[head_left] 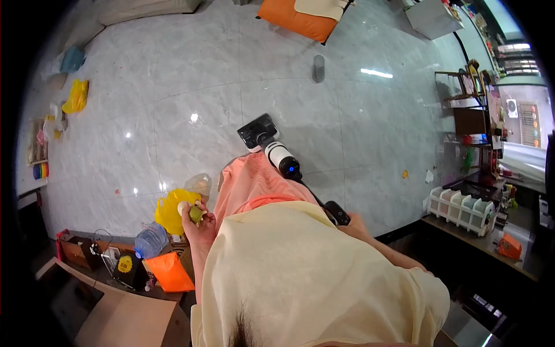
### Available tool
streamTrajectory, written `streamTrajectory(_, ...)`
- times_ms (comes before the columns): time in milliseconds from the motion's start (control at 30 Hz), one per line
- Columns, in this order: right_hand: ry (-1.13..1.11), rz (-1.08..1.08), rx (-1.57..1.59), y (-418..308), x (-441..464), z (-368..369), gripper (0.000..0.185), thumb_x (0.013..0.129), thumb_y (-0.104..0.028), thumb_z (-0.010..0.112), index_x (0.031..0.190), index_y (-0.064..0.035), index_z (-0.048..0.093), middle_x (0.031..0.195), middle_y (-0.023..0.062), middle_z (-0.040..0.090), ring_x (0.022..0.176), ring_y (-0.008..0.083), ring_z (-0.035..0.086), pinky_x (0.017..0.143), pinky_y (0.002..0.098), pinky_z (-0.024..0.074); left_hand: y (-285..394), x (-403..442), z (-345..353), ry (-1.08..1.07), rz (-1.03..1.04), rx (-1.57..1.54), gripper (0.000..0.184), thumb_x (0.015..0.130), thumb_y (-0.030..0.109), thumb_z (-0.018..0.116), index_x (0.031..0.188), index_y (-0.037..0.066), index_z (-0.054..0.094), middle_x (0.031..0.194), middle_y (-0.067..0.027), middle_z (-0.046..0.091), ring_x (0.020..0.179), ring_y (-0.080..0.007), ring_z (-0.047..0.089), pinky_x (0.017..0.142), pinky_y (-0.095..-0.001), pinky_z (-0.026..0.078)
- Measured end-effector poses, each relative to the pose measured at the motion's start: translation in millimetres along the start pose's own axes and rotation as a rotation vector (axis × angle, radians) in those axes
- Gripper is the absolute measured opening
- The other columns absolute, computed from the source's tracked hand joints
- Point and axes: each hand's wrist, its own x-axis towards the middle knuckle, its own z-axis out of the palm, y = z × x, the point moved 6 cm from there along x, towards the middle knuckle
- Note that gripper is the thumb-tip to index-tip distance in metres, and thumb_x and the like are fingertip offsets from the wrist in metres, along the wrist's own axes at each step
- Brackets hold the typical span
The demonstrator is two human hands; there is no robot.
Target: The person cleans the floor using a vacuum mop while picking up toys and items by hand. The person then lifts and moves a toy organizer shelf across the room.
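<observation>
My left hand (203,226) is closed around a small, greenish round thing (196,214), whose exact kind I cannot make out. A pale rounded patch shows beside it, perhaps part of the same thing or my thumb. At my other side, my right hand (352,224) grips the black handle of a floor cleaner (280,157). Its white and black body leans across the floor in front of my pink skirt, a blue light glowing on top. The black cleaner head (258,132) lies flat on the grey tiles.
A yellow plastic bag (169,213), a large water bottle (151,240) and an orange packet (169,272) are at left. A grey slipper (318,69) lies ahead, before an orange chair (300,22). A white rack (461,211) stands at right, near small scraps on the floor.
</observation>
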Motion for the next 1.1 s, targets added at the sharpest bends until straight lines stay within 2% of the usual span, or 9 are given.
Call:
streamTrajectory(133,0.086,0.231,0.570,25,14,-8,0.021,0.071,-0.011,0.075,0.074,0.0022,0.060,0.053,0.0048,0.054,0.043,0.0133,0.046,0.044,0.0299,0.0361,-3,7,34,-0.064,0.009,0.089,0.027,0.089,0.033,0.062,0.104,0.011,0.059,0.104,-0.0040,0.064,0.079,-0.0084,0.059,0.064,-0.0238,0.041)
streamTrajectory(233,0.040,0.088,0.641,3,45,-22,0.023,0.074,-0.011,0.073,0.060,-0.0041,0.056,0.047,0.0048,0.050,0.043,0.0149,0.049,0.046,0.0284,0.0367,-3,15,64,-0.107,-0.031,0.180,0.029,0.089,0.033,0.062,0.105,0.009,0.060,0.105,-0.0035,0.064,0.081,-0.0086,0.058,0.066,-0.0236,0.041)
streamTrajectory(400,0.086,-0.041,0.520,-16,123,20,0.017,0.074,-0.008,0.070,0.065,-0.0009,0.058,0.050,0.0045,0.053,0.040,0.0145,0.050,0.039,0.0315,0.0378,-7,9,108,-0.151,-0.047,0.255,0.031,0.089,0.034,0.062,0.105,0.007,0.062,0.106,-0.0030,0.063,0.080,-0.0087,0.058,0.067,-0.0238,0.041)
streamTrajectory(467,0.083,-0.133,0.370,-13,175,54,0.020,0.068,-0.012,0.070,0.078,0.0022,0.060,0.058,0.0097,0.058,0.047,0.0186,0.056,0.044,0.0350,0.0425,-11,8,107,-0.133,-0.074,0.274,0.029,0.089,0.034,0.062,0.103,0.008,0.062,0.106,-0.0023,0.064,0.079,-0.0082,0.058,0.067,-0.0242,0.042)
streamTrajectory(500,0.208,-0.287,0.145,16,235,83,0.026,0.067,-0.017,0.068,0.079,0.0037,0.060,0.062,0.0166,0.060,0.056,0.0271,0.061,0.054,0.0407,0.0471,-12,8,104,-0.125,-0.075,0.273,0.029,0.089,0.034,0.062,0.103,0.008,0.062,0.106,-0.0023,0.064,0.079,-0.0082,0.058,0.067,-0.0242,0.042)
streamTrajectory(533,0.167,-0.253,0.105,-18,229,81,0.029,0.067,-0.020,0.065,0.081,0.0044,0.060,0.070,0.0235,0.062,0.070,0.0378,0.065,0.064,0.0448,0.0485,-15,8,101,-0.119,-0.102,0.268,0.028,0.089,0.034,0.062,0.103,0.009,0.063,0.105,-0.0019,0.064,0.079,-0.0080,0.058,0.067,-0.0244,0.042)
streamTrajectory(733,0.219,-0.390,0.010,-71,346,89,0.028,0.065,-0.017,0.064,0.088,0.0007,0.063,0.083,0.0251,0.065,0.085,0.0426,0.064,0.073,0.0480,0.0487,-18,14,97,-0.120,-0.085,0.328,0.033,0.089,0.033,0.062,0.111,0.008,0.059,0.115,-0.0045,0.061,0.083,-0.0089,0.060,0.071,-0.0260,0.043)
streamTrajectory(900,0.169,-0.333,-0.007,-63,308,80,0.032,0.064,-0.018,0.067,0.091,0.0004,0.063,0.084,0.0249,0.066,0.085,0.0421,0.064,0.074,0.0464,0.0489,-18,16,118,-0.165,-0.068,0.339,0.026,0.091,0.031,0.062,0.105,0.009,0.062,0.107,-0.0037,0.065,0.090,-0.0096,0.060,0.073,-0.0274,0.044)
streamTrajectory(1100,-0.047,-0.149,0.102,7,159,16,0.019,0.066,-0.012,0.067,0.074,0.0005,0.056,0.053,0.0071,0.053,0.046,0.0185,0.055,0.044,0.0358,0.0424,2,49,71,-0.123,-0.078,0.081,0.022,0.091,0.022,0.065,0.102,0.005,0.061,0.102,-0.0064,0.064,0.091,-0.0148,0.060,0.075,-0.0291,0.049)
